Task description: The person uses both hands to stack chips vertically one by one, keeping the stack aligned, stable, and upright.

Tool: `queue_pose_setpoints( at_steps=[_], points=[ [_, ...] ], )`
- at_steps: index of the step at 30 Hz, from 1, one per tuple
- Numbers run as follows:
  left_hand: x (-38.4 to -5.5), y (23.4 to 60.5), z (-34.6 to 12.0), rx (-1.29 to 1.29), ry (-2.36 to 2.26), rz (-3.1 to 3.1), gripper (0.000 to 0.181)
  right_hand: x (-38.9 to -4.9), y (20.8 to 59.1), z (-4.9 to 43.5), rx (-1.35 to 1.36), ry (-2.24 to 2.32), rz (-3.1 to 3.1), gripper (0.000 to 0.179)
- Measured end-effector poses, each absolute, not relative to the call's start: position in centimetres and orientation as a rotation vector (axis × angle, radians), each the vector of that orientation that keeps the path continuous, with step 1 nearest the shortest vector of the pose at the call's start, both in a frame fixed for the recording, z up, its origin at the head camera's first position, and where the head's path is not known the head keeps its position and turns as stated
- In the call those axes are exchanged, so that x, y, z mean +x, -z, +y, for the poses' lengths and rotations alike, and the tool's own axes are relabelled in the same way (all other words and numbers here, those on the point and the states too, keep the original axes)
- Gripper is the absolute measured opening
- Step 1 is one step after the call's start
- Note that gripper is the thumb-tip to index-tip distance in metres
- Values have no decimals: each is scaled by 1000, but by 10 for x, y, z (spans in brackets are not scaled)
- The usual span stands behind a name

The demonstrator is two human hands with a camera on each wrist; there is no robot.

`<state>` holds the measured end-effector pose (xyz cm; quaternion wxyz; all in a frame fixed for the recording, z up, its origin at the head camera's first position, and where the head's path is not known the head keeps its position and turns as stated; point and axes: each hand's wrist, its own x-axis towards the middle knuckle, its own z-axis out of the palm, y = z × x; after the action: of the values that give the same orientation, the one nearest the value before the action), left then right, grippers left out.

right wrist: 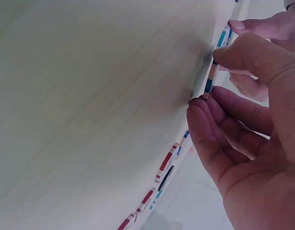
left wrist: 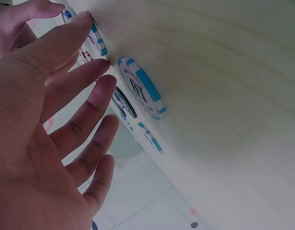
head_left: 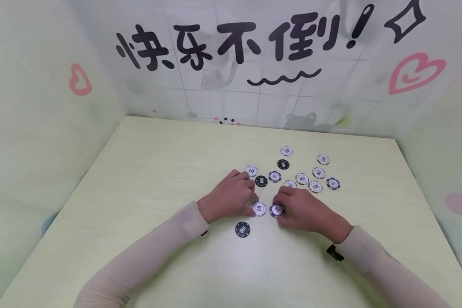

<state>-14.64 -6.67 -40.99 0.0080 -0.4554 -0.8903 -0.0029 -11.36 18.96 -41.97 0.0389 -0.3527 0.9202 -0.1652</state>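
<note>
While both hands rest low over the table (head_left: pixel 158 162), the step in hand appears to be handling two round chips side by side. The left hand (head_left: pixel 230 196) seems to pinch the white chip (head_left: pixel 260 208) at its rim between thumb and forefinger, its other fingers loose. The right hand (head_left: pixel 303 208) grasps the dark blue chip (head_left: pixel 277 209) between thumb and fingers. The two chips are just beside each other, with a narrow gap; whether the dark one is single or stacked, I cannot tell.

Any further move with them would probably call for a light grip on thin rims and enough room for both sets of fingertips.

Nearer the person, a black chip (head_left: pixel 242 229) lies flat. Beyond the hands is a loose scatter: another white chip (head_left: pixel 251 171) by the left knuckles, a second black chip (head_left: pixel 261 181), and red-edged chips (head_left: pixel 315 186) farther right. One pale chip (head_left: pixel 290 184) is partly covered by the right hand, and this cluster could hinder a sideways sweep there. The printed wall (head_left: pixel 238 102) stands well beyond.
</note>
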Motion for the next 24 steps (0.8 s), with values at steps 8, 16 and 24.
queue_pose_setpoints(
  at_steps=[8,16,24],
  points=[
    [-144,412,-69,-1362,-119,-2824,45,-116,421,188,-1161,564,2849,24],
    [-140,410,-69,-1297,-182,-2858,51,-120,425,185,-1188,611,2864,26],
    [-139,412,-70,-1288,-184,-2884,54,-120,423,179,-1205,642,2836,27]
  ],
)
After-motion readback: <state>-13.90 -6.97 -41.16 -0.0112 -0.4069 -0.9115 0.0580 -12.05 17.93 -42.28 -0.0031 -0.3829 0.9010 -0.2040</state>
